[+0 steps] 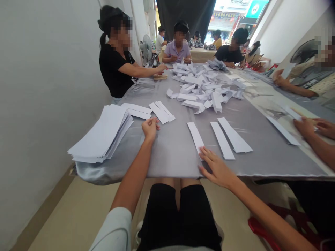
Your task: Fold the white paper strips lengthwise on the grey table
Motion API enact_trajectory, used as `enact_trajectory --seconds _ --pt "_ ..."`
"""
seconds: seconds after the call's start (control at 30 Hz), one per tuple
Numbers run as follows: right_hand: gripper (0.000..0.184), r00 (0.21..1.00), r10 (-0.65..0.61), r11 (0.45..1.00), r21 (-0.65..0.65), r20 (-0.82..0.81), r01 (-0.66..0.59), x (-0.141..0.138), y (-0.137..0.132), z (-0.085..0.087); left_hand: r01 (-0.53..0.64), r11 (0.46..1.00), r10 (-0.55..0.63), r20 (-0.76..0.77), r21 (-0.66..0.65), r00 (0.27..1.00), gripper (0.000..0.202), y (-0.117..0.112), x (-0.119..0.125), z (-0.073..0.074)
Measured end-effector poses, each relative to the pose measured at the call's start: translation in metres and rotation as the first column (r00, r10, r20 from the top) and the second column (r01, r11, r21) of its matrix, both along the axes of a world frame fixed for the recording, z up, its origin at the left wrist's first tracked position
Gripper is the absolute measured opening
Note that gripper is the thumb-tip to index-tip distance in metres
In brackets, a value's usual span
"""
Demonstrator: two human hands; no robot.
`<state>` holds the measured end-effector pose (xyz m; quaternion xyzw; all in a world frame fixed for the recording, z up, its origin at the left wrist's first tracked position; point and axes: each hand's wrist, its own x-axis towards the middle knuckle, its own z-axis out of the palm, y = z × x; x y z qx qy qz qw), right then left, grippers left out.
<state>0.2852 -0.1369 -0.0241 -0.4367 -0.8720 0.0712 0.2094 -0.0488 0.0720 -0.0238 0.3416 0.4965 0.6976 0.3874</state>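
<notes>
My left hand (150, 127) rests on the grey tablecloth (172, 150) with its fingers curled in, close to a small pile of white paper strips (161, 111); nothing shows in it. My right hand (216, 166) lies flat near the table's front edge, fingers spread, its fingertips touching the near end of a long white paper strip (195, 136). Two more strips (230, 138) lie just right of that one. A thick stack of white sheets (103, 134) sits at my left.
A heap of folded white paper pieces (202, 87) fills the table's middle. Several people sit around the table; a person's hands (312, 127) work at my right on a strip (282, 130). A fan (146, 48) stands at the back left. A red stool (288, 223) is under the table's right.
</notes>
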Motion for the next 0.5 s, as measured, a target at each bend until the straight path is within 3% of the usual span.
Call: enact_trajectory --seconds 0.13,0.3,0.4,0.5 --pt "0.043 0.99 -0.143 0.99 0.018 0.015 0.143 0.007 0.004 -0.012 0.0 1.0 0.0 -0.04 0.007 0.999 0.035 0.001 0.0 -0.003" --pt "0.046 0.937 -0.34 0.934 0.082 -0.08 0.347 0.004 0.005 -0.018 -0.002 1.0 0.003 -0.095 0.016 0.996 0.029 0.0 0.002 -0.003" --pt "0.049 0.92 -0.338 0.924 0.117 -0.2 0.365 -0.024 0.003 -0.002 -0.015 1.0 0.014 -0.116 -0.007 0.993 0.026 -0.002 0.005 -0.001" --pt "0.043 0.927 -0.198 0.963 0.114 -0.319 0.245 -0.076 0.0 0.026 -0.016 1.0 0.013 -0.13 -0.02 0.991 0.023 -0.004 0.005 -0.002"
